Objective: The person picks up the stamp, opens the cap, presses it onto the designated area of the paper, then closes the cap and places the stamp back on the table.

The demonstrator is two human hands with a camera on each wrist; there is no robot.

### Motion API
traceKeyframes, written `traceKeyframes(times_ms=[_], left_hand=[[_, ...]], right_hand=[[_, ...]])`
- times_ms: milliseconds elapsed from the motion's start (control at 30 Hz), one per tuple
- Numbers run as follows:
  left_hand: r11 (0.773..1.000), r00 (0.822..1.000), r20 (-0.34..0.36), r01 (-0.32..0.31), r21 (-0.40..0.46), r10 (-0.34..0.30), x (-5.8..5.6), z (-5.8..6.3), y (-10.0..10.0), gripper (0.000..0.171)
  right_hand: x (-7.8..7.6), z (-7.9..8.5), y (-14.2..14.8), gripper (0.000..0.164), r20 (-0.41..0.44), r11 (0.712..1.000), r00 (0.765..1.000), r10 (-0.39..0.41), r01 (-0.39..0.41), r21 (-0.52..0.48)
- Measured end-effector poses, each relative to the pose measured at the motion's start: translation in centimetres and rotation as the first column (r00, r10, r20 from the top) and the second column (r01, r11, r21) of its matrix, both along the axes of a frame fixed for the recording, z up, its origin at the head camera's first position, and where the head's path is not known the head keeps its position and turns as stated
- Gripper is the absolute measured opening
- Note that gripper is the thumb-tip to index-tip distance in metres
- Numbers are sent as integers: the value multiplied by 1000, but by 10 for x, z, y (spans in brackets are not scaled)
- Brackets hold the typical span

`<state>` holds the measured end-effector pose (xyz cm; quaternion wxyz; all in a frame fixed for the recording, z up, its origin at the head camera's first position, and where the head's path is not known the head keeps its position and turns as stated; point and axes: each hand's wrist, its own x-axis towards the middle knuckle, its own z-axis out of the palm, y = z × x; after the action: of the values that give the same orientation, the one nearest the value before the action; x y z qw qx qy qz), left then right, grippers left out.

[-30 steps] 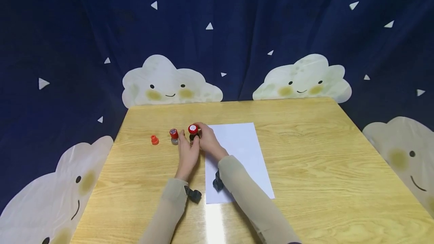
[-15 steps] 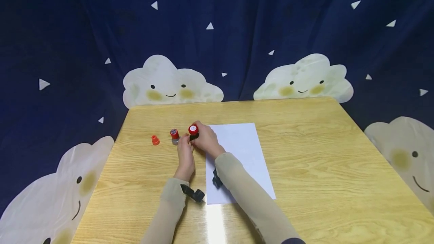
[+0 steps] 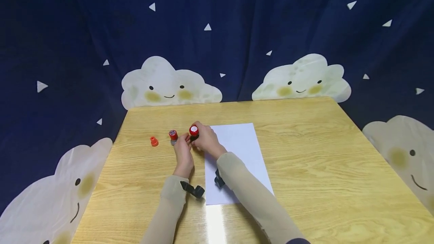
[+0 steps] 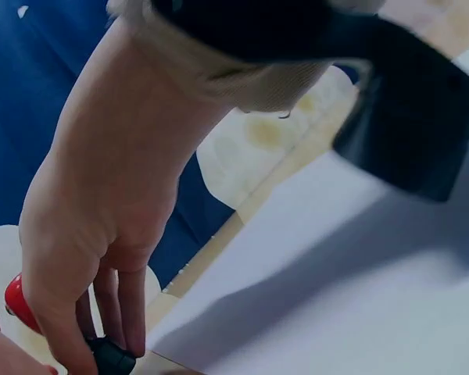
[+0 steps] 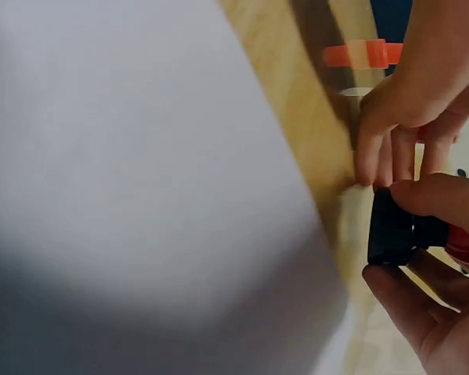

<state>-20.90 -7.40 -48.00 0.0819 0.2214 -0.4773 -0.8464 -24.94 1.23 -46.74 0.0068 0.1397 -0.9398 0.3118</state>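
Observation:
My right hand (image 3: 207, 140) pinches a stamp (image 3: 194, 130) with a round red handle and a black base, held near the paper's upper left corner. In the right wrist view its thumb and fingers hold the black base (image 5: 389, 228). My left hand (image 3: 184, 157) is just left of it, fingers pointing down, fingertips right by the black base. A second stamp (image 3: 173, 135), with a red handle and grey base, stands beside the left fingertips. In the left wrist view mostly the right hand (image 4: 102, 211) shows, with the stamp partly hidden behind it.
A white sheet of paper (image 3: 237, 146) lies under my right forearm. A small orange cone-like piece (image 3: 154, 141) sits at the left on the wooden table (image 3: 315, 161). Behind hangs a dark blue curtain (image 3: 237, 29) with clouds.
My left hand has drawn back slightly from the black-based stamp, its fingers coming closer together. The right hand keeps its grip on the stamp at nearly the same spot.

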Motion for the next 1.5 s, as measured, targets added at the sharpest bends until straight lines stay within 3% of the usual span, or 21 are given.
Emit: traceKeyframes(times_ms=[300,400,500,633,767,900,1000,1100,1333,1500], left_hand=[[991,997,-17,74,113,-73,6,13,2,23],[972,990,-40,140,188,-135,13,18,5,26],[939,976,-72,219,265,-207,22,23,9,32],[876,958,-103,287,388,-268,33,30,13,41],[776,939,-139,340,531,-316,47,35,14,48],[683,914,-166,388,618,-370,67,36,15,50],[650,906,-176,401,645,-385,84,33,16,51],[644,899,-186,416,642,-396,101,28,18,51],[723,883,-183,461,514,-432,134,15,26,49],[737,866,-143,485,471,-478,154,5,30,49]], right_hand=[[15,29,14,53,-43,999,998,39,-40,-25],[23,39,18,53,-61,998,997,43,-45,-33],[31,49,25,54,-71,998,996,51,-54,-34],[42,64,36,53,-81,998,995,66,-68,-11],[57,77,45,50,-79,995,992,100,-99,8],[77,83,53,50,-74,991,989,131,-129,32],[93,83,57,50,-76,986,984,162,-158,50],[108,79,61,49,-81,980,978,194,-189,67],[143,62,71,47,-121,964,959,256,-245,101],[165,48,80,44,-117,961,955,273,-265,79]])
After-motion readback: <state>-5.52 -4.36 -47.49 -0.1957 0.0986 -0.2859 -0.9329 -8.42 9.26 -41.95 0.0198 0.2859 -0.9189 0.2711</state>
